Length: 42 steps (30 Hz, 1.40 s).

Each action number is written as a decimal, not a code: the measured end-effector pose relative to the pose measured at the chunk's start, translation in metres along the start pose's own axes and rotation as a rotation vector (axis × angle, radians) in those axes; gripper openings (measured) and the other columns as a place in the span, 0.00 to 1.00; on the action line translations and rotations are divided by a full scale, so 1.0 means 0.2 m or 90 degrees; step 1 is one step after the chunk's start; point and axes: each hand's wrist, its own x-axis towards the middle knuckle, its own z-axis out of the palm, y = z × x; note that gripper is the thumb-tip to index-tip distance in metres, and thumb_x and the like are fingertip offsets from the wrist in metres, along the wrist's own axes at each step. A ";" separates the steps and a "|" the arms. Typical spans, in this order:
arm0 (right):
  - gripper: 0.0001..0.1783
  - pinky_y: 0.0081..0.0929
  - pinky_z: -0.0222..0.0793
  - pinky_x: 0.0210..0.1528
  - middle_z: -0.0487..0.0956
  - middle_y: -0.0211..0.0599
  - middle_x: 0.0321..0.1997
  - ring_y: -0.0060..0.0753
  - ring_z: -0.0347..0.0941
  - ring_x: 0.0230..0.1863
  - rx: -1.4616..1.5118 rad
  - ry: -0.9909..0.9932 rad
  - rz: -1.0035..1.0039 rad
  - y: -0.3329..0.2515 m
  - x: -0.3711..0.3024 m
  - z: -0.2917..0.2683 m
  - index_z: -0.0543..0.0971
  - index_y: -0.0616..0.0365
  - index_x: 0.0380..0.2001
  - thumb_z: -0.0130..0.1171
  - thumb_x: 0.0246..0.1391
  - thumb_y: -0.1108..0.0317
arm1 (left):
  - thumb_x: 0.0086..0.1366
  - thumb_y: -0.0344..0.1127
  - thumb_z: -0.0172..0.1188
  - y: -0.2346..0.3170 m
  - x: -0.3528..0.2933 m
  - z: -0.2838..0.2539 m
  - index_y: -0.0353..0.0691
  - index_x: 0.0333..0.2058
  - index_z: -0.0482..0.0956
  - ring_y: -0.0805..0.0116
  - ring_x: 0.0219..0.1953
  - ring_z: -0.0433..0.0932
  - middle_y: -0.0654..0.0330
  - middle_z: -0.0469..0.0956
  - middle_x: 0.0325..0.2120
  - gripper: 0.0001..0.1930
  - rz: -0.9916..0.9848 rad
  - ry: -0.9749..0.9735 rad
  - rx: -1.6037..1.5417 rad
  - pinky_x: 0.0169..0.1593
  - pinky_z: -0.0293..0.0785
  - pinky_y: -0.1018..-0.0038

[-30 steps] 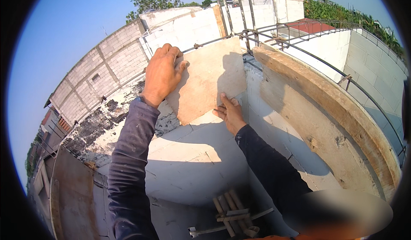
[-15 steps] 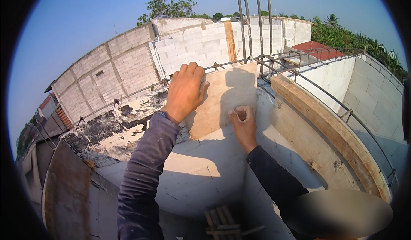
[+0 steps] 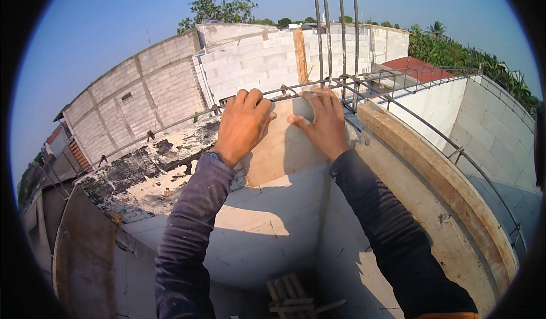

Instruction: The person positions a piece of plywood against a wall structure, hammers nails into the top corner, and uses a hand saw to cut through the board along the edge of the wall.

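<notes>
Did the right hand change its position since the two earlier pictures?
Yes. Judged against the upright steel bars, the right hand has moved upward, nearer to their base, to the top edge of the board.

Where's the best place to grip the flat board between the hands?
Likely the top edge of the board, pinched across its thickness from above: it is a flat sheet standing steeply, and the left hand and right hand are at that edge.

Sunlight falls from a blue sky [image 3: 125, 23] onto a grey block wall [image 3: 111, 83] with a small dark opening [image 3: 126, 96], and a white block wall [image 3: 250, 60] beside it; to the right, a red roof [image 3: 418, 69] sits before green trees [image 3: 455, 57], and shadow covers the lower part of a pale block wall [image 3: 490, 117]
</notes>
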 end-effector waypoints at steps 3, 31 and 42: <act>0.37 0.54 0.49 0.77 0.72 0.41 0.68 0.51 0.54 0.79 0.045 0.005 -0.010 -0.02 0.02 -0.02 0.79 0.48 0.62 0.74 0.53 0.44 | 0.65 0.40 0.69 0.00 0.00 0.02 0.39 0.42 0.79 0.52 0.45 0.72 0.57 0.73 0.41 0.13 -0.017 0.019 0.008 0.46 0.72 0.59; 0.52 0.42 0.87 0.48 0.67 0.48 0.63 0.46 0.75 0.58 0.893 -0.040 0.879 -0.04 -0.66 0.39 0.62 0.61 0.67 0.62 0.60 0.28 | 0.57 0.52 0.76 0.13 0.03 0.03 0.38 0.48 0.79 0.50 0.51 0.71 0.55 0.74 0.46 0.29 -0.022 -0.016 0.108 0.52 0.71 0.56; 0.43 0.31 0.76 0.52 0.72 0.42 0.58 0.31 0.71 0.56 0.857 0.060 0.865 -0.03 -0.69 0.35 0.66 0.62 0.59 0.64 0.62 0.33 | 0.66 0.54 0.69 0.29 0.18 -0.09 0.43 0.53 0.76 0.43 0.42 0.85 0.51 0.84 0.46 0.26 -0.123 -0.184 0.059 0.43 0.80 0.53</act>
